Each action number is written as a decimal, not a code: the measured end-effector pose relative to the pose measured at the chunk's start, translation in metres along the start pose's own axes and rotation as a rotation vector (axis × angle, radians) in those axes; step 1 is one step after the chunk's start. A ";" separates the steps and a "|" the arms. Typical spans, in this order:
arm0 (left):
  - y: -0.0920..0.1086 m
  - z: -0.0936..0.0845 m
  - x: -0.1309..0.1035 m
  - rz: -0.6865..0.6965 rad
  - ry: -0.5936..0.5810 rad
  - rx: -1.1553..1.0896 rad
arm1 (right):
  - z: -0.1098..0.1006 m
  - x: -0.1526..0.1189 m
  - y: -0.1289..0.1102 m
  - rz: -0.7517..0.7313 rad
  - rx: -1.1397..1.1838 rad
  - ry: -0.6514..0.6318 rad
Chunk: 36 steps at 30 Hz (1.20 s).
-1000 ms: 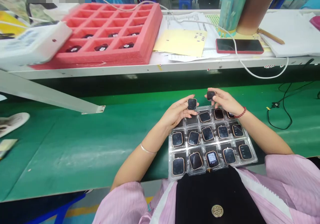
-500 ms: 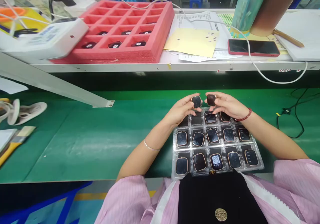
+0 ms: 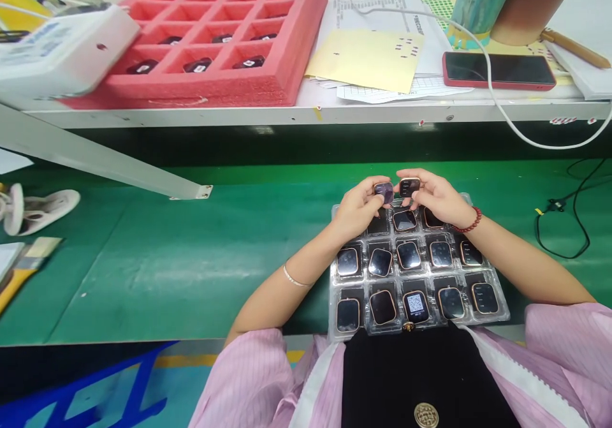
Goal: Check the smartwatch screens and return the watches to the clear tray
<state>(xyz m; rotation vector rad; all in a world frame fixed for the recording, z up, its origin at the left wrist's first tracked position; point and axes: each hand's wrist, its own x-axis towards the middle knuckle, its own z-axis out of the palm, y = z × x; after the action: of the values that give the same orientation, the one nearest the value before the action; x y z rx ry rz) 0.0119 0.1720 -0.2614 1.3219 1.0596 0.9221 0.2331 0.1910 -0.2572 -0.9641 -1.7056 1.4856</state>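
My left hand (image 3: pixel 359 208) grips a smartwatch face (image 3: pixel 384 192) with a gold rim between thumb and fingers. In my right hand (image 3: pixel 437 198) is a second smartwatch face (image 3: pixel 409 187), its dark screen showing small lines of text. Both are held up side by side over the far edge of a clear plastic tray (image 3: pixel 333 294). Several more watch faces lie in the tray's compartments, and one near the front shows a QR code (image 3: pixel 415 305). My hands partly cover the tray's back row.
A red foam tray (image 3: pixel 301 51) with black pieces in some cells stands on the raised shelf, beside papers (image 3: pixel 363 58) and a phone (image 3: pixel 500 71). A brush (image 3: pixel 29 268) and sandal-like white straps (image 3: pixel 43 206) lie left. A black cable (image 3: pixel 574 217) lies right.
The two watch faces have tilted in my hands. The right one's screen now shows text, where it was dark before. The whole view has shifted slightly.
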 end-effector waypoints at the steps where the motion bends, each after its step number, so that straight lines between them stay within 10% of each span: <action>1: 0.001 -0.001 -0.001 0.006 0.014 0.012 | 0.000 0.000 -0.001 -0.003 -0.006 -0.002; 36: 0.005 -0.001 -0.005 0.079 0.028 0.016 | 0.008 -0.001 -0.009 0.061 0.032 0.047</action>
<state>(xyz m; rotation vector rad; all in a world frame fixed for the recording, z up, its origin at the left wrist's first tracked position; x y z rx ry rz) 0.0098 0.1674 -0.2556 1.3756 1.0445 0.9953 0.2256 0.1857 -0.2496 -1.0340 -1.6270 1.5128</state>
